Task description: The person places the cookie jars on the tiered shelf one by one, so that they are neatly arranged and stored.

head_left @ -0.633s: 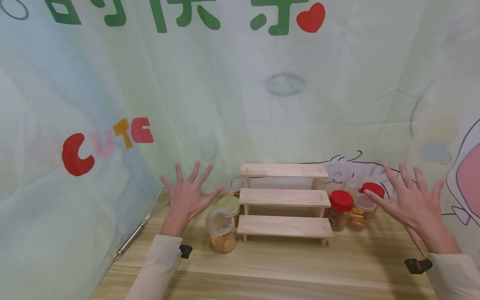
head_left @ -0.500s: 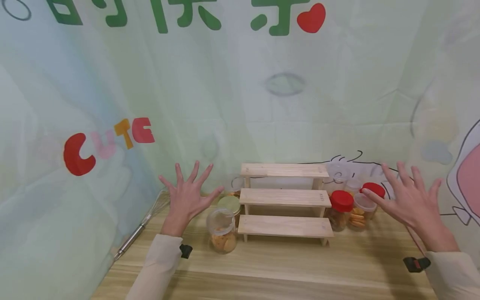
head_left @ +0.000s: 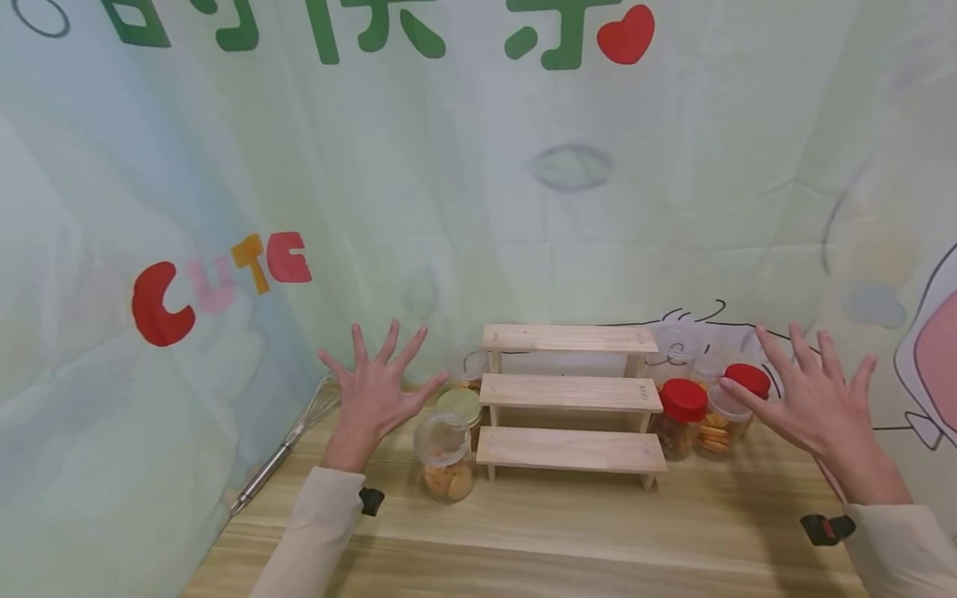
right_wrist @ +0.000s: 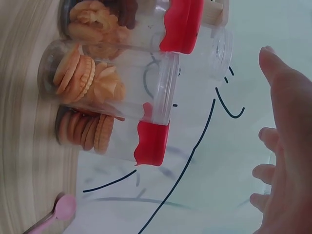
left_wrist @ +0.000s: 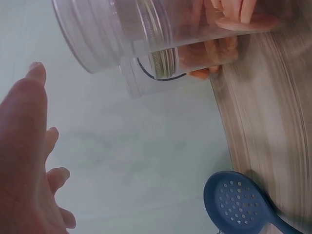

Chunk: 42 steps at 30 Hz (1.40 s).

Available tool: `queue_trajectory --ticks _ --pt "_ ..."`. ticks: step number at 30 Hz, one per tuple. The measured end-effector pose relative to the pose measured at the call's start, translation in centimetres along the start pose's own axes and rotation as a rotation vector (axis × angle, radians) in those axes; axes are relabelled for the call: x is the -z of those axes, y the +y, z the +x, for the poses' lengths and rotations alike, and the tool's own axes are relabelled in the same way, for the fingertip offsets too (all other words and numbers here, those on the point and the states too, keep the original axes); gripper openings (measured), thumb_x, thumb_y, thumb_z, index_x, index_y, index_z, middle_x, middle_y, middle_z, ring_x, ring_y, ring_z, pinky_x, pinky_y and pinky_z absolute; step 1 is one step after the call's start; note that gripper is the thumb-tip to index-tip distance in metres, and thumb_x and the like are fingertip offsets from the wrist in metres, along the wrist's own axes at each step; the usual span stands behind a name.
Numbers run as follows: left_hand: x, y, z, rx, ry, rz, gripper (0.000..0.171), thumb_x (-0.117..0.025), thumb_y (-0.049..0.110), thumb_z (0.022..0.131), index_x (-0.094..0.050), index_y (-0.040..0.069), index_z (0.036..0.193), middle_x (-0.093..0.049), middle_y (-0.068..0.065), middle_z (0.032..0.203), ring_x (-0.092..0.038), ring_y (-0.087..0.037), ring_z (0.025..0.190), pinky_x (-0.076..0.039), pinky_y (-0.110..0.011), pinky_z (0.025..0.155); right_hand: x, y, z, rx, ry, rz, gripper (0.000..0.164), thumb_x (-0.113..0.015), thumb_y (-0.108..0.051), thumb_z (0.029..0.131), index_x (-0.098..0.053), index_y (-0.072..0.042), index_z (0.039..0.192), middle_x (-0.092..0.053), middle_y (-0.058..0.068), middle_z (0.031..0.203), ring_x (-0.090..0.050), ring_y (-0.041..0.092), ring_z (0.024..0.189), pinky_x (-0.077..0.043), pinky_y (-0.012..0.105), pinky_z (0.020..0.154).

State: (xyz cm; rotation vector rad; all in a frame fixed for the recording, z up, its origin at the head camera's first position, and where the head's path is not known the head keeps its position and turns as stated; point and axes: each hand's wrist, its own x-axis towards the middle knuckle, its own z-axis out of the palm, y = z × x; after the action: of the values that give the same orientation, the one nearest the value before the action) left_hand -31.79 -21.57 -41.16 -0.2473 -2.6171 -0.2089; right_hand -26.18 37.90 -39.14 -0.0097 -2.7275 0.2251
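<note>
My left hand (head_left: 374,403) is held up with its fingers spread, holding nothing. Just right of it on the table are a clear jar of cookies (head_left: 449,480) and a jar with a pale green lid (head_left: 459,405). On the other side, my right hand (head_left: 818,411) is raised too, fingers apart and nothing in the palm. Near its thumb stand two red-lidded jars, a front one (head_left: 684,400) and a rear one (head_left: 751,380), with a clear-topped cookie jar (head_left: 714,436) between them. Stacked cookies (right_wrist: 75,78) show through that jar in the right wrist view.
A three-step wooden rack (head_left: 571,392) stands between the jar groups. A whisk (head_left: 284,453) lies along the table's left edge. The left wrist view shows a blue slotted spoon (left_wrist: 239,201), the right wrist view a pink spoon (right_wrist: 65,208). A printed curtain (head_left: 478,208) hangs behind.
My right hand has drifted slightly left. The head view has shifted a little, so the rack and jars appear slightly further right. Both hands stay spread.
</note>
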Motion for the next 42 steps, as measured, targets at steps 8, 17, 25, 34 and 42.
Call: queue_trajectory --ticks 8,17,25,34,42 --pt "-0.2 -0.3 -1.5 -0.060 0.079 -0.007 0.085 -0.062 0.077 0.094 -0.034 0.048 0.168 -0.038 -0.005 0.175 -0.009 -0.061 0.162 0.005 -0.096 0.110 -0.3 -0.7 -1.5 0.079 0.103 0.052 0.097 -0.065 -0.069 0.097 -0.026 -0.023 0.173 -0.024 0.032 0.174 -0.011 0.059 0.162 0.010 0.088 0.118" --pt "-1.5 -0.9 -5.9 -0.104 0.122 -0.196 0.092 -0.073 0.060 0.096 -0.037 0.018 0.170 -0.053 -0.016 0.165 -0.043 -0.051 0.154 -0.012 -0.086 0.121 -5.4 -5.0 -5.6 0.223 0.268 0.451 0.033 -0.085 -0.006 0.090 -0.074 -0.004 0.121 -0.077 0.016 0.115 -0.075 0.024 0.094 -0.063 0.030 0.078" --pt "-2.5 -0.1 -7.9 -0.080 -0.051 -0.450 0.084 -0.078 0.055 0.095 -0.049 0.009 0.158 -0.061 -0.021 0.152 -0.059 -0.045 0.140 -0.047 -0.068 0.113 -10.2 -7.1 -7.2 -0.023 -0.035 0.725 0.017 -0.076 -0.019 0.103 -0.074 -0.004 0.111 -0.079 0.012 0.106 -0.065 -0.008 0.089 -0.059 0.018 0.076" --pt "-4.8 1.6 -7.9 -0.087 -0.160 -0.696 0.091 -0.093 0.053 0.082 -0.052 0.012 0.152 -0.065 -0.008 0.144 -0.063 -0.030 0.131 -0.053 -0.056 0.106 -12.3 -7.0 -7.8 -0.257 -0.162 0.914 0.041 -0.079 -0.031 0.102 -0.071 0.001 0.127 -0.079 0.009 0.108 -0.070 -0.001 0.087 -0.057 0.016 0.079" --pt "-5.6 1.0 -8.6 -0.058 -0.138 -0.702 0.101 -0.100 0.054 0.071 -0.050 0.012 0.149 -0.067 -0.007 0.140 -0.066 -0.026 0.126 -0.056 -0.054 0.103 -12.6 -7.2 -7.6 -0.320 -0.207 1.038 0.049 -0.079 -0.032 0.101 -0.068 0.001 0.135 -0.076 -0.008 0.102 -0.067 -0.002 0.090 -0.057 0.018 0.079"
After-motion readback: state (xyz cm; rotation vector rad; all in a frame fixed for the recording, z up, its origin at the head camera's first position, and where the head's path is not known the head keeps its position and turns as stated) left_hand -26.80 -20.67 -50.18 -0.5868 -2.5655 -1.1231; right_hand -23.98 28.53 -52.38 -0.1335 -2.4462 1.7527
